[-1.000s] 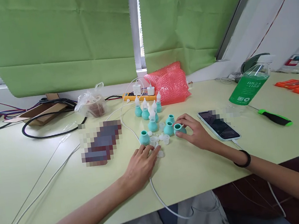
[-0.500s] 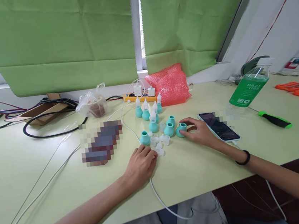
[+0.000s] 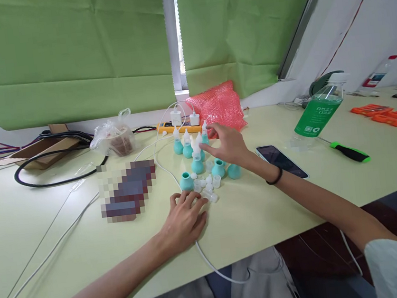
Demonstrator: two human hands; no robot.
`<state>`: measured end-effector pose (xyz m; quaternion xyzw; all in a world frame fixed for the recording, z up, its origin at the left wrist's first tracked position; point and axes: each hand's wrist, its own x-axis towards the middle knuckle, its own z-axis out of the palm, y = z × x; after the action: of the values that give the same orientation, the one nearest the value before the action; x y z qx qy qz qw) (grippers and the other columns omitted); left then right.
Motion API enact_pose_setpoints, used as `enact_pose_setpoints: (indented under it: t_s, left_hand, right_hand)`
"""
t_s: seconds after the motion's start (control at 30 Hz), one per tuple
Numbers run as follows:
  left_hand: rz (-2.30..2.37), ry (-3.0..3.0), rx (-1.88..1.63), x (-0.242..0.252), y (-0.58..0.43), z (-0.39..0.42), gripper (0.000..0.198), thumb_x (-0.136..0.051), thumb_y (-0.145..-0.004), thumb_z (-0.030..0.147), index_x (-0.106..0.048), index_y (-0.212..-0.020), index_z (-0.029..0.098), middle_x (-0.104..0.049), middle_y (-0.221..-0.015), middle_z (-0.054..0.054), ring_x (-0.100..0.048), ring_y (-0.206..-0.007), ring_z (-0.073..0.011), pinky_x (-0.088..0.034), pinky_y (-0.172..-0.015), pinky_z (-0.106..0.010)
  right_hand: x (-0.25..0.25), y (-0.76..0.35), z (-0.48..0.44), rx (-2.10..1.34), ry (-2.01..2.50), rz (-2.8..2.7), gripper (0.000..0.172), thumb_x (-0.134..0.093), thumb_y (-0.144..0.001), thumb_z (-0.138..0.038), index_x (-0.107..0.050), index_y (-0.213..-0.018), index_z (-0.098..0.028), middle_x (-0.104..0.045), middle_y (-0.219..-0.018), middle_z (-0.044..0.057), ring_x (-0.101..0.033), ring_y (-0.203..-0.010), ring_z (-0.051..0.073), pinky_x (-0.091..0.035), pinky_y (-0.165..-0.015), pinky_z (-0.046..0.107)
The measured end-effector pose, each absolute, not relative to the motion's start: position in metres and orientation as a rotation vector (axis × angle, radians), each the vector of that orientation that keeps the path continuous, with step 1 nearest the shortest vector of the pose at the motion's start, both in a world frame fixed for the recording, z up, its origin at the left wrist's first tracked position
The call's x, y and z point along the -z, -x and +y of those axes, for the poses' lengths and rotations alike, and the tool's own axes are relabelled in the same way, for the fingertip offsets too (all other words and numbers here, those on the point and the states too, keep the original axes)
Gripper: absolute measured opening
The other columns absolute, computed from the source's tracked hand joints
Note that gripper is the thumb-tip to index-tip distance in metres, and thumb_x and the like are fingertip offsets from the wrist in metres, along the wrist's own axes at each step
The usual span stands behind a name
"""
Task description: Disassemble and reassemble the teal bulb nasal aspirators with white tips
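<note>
right hand (image 3: 228, 145) | fingers (image 3: 212, 129) at capped teal bottles (image 3: 188, 149) | left hand (image 3: 185, 217) beside clear caps (image 3: 208, 186)

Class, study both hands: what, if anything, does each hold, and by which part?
Nothing is gripped. The right hand hovers open by the white-tipped teal bulbs; the left hand lies flat beside the clear caps.

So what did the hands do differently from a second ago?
The right hand let go of the teal bulb and lifted away, reaching toward the capped bulbs at the back. The left hand stayed on the table by the clear caps.
</note>
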<state>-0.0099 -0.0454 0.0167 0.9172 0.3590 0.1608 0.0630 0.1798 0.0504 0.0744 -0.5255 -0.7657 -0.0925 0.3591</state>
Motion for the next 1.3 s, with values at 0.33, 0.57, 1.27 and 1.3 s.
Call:
enact_pose_setpoints:
  t_s: [0.33,0.57,1.27,1.3]
  left_hand:
    - [1.099,-2.669,-0.73,-0.021,0.013,-0.047,0.018,-0.038,-0.081,0.02,-0.049,-0.096,0.018,-0.053,-0.095,-0.007,-0.046,-0.091,-0.0214,-0.029,-0.08,-0.042]
    - [0.956,-2.224,-1.573,-0.026,0.019,-0.049,0.033,-0.053,-0.073,0.025,-0.036,-0.1,0.019,-0.042,-0.103,-0.01,-0.041,-0.098,-0.0209,-0.035,-0.082,-0.037]
    - [1.035,-2.157,-0.944,-0.028,0.012,-0.054,0.016,-0.049,-0.074,0.032,-0.048,-0.076,0.016,-0.051,-0.063,0.001,-0.043,-0.054,-0.0102,-0.035,-0.054,-0.021]
    - [1.067,-2.101,-0.993,-0.028,0.012,-0.054,0.015,-0.05,-0.073,0.031,-0.046,-0.072,0.016,-0.052,-0.062,0.001,-0.044,-0.054,-0.0102,-0.035,-0.054,-0.021]
  right_hand:
    - [-0.079,-0.16,0.065,0.105,1.294,-2.043,0.013,-0.047,-0.074,-0.026,-0.05,-0.065,-0.017,-0.054,-0.057,0.0,-0.048,-0.053,0.011,-0.035,-0.05,0.023]
    - [-0.11,-0.164,-0.007,-0.035,0.87,-1.906,0.016,-0.05,-0.076,-0.028,-0.048,-0.063,-0.02,-0.052,-0.056,-0.002,-0.046,-0.049,0.009,-0.04,-0.048,0.024]
    - [-0.045,-0.158,-0.009,-0.857,0.969,-1.754,0.036,-0.023,-0.085,-0.031,-0.027,-0.051,-0.019,-0.027,-0.041,-0.005,-0.026,-0.036,0.007,-0.023,-0.037,0.021]
    - [-0.046,-0.162,-0.005,-0.631,0.987,-1.831,0.035,-0.026,-0.084,-0.031,-0.03,-0.051,-0.019,-0.032,-0.044,-0.004,-0.03,-0.039,0.007,-0.025,-0.04,0.022]
